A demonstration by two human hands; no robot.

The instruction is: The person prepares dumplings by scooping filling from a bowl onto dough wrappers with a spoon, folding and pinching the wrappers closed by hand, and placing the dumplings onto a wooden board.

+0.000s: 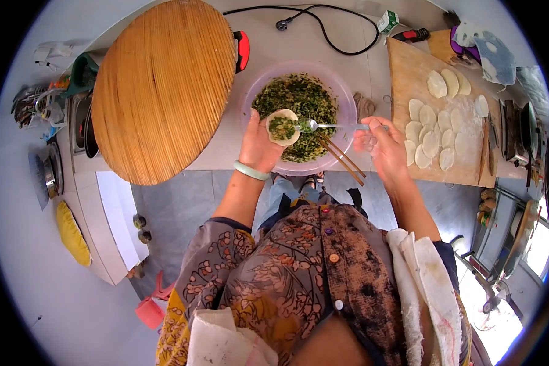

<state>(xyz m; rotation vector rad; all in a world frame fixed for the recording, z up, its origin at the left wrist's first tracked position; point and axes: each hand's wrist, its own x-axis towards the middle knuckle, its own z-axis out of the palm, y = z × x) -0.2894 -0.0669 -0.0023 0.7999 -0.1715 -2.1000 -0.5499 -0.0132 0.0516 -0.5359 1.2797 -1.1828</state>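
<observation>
My left hand (259, 145) holds a round dumpling wrapper (274, 138) with green chopped filling on its middle. In my right hand (384, 146) is a metal spoon (341, 125), its bowl at the wrapper's right edge with some filling on it. Both hands are above a translucent pinkish basin (346, 97) of green chopped filling (296, 91). A pair of wooden chopsticks (346, 163) leans in the basin, their ends sticking out over its front rim. A pale bangle is on my left wrist.
A large round slatted tray (165, 91) lies left of the basin. On the right, a wooden board (409, 67) bears several dumpling wrappers (430, 144), flour and a rolling pin (484, 149). A black power cord (329, 38) curls at the back. A yellow cloth item (72, 235) is far left.
</observation>
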